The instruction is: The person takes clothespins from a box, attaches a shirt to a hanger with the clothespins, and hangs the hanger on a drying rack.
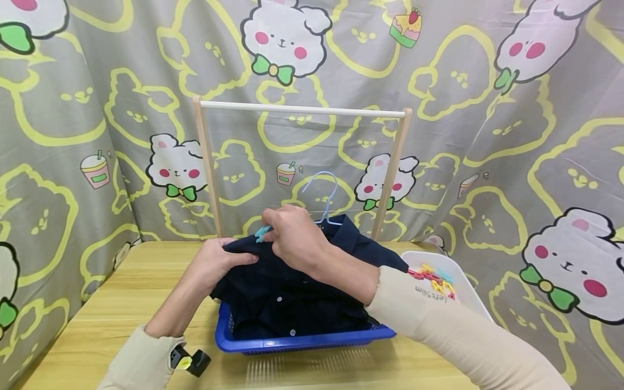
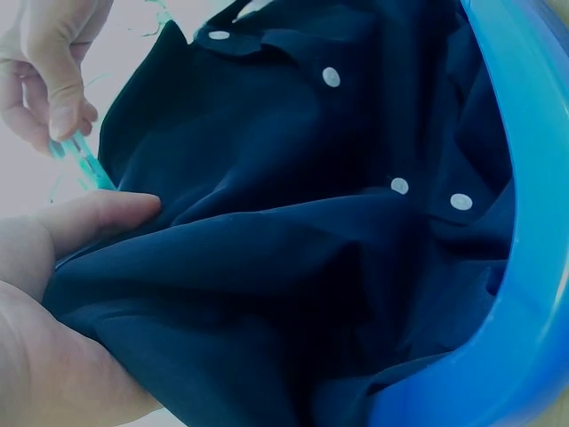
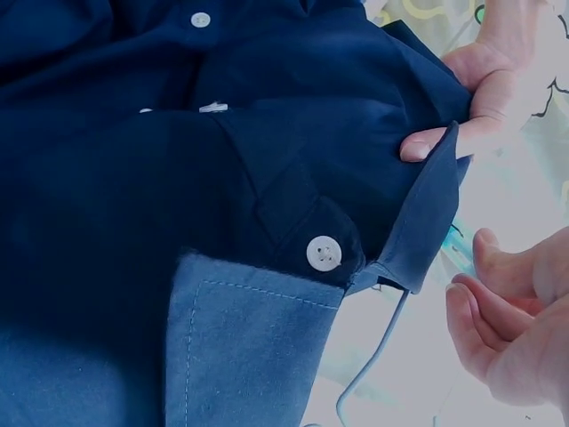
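Note:
A dark navy shirt point(image 1: 324, 309) with white buttons hangs on a light-blue wire hanger point(image 1: 333, 189), its lower part bunched inside a blue basket point(image 1: 302, 344). My left hand point(image 1: 216, 264) grips the shirt's left-side shoulder, thumb on top of the cloth and the other fingers mostly hidden beneath. Between thumb and fingers, my right hand point(image 1: 298, 238) pinches a teal clothespin point(image 1: 263, 233) at the shoulder's edge. In the left wrist view the clothespin point(image 2: 92, 166) meets the cloth just beyond my left thumb. The shirt's collar point(image 3: 427, 213) stands up in the right wrist view.
A wooden rack with a white bar point(image 1: 302, 109) stands behind the basket. At the right, a white bin point(image 1: 475, 287) holds several red, yellow and teal clothespins point(image 1: 441, 285). A patterned curtain point(image 1: 253, 124) encloses the wooden table point(image 1: 127, 292).

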The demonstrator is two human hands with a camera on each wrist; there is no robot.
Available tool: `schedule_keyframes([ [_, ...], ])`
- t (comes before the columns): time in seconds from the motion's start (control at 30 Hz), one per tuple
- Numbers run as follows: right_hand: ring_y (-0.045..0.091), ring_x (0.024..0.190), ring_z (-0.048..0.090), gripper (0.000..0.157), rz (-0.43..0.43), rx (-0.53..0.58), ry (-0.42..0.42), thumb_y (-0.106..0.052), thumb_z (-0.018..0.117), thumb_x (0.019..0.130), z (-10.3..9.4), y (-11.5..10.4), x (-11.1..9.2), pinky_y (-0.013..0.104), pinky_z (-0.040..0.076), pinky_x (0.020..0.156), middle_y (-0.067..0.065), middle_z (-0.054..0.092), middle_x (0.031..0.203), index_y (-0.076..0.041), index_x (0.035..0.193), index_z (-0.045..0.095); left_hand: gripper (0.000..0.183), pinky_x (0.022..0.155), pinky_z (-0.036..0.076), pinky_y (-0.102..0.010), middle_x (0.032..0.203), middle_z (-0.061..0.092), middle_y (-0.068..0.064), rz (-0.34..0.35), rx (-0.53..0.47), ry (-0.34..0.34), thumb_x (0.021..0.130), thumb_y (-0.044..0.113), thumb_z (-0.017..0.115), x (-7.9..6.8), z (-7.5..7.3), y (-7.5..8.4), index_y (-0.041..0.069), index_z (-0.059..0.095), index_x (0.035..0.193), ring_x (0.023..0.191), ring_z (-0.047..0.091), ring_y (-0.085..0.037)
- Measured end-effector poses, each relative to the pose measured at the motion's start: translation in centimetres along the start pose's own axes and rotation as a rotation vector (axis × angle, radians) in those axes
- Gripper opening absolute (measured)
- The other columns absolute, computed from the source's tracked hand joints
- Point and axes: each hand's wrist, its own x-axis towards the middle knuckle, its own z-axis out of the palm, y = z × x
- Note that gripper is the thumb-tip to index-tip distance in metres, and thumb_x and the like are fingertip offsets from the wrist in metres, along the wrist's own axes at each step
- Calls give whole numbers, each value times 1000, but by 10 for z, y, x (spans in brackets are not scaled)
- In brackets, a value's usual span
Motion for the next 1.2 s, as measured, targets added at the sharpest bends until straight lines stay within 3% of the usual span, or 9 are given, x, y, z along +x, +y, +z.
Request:
schedule_keyframes([
  [0.3,14,74,54,9,27,-10,-43,-1,68,82,-1,-2,3,24,42,70,-2,68,80,-9,85,64,30,70,48,-36,78,68,-6,0,13,8,72,23,83,0,0,0,-1,69,83,76,60,-25],
  [0.83,13,75,56,6,18,-18,-48,-7,72,83,5,-3,6,25,44,77,-3,66,78,-9,85,67,30,72,49,-35,80,69,-6,30,21,9,71,22,84,1,0,-3,-2,70,83,78,61,-24],
  [1.07,13,77,58,14,8,2,-29,-7,73,82,8,0,8,25,45,79,-3,70,88,-9,96,71,33,74,50,-36,84,70,-7,32,15,-5,73,23,83,1,-1,-3,-2,71,91,79,63,-24],
  [1.2,13,80,59,20,9,18,-30,-8,74,81,8,1,8,25,46,80,-2,71,94,-9,101,72,31,74,48,-36,82,70,-6,28,19,-2,72,23,83,1,-2,-3,-2,71,86,79,62,-24],
])
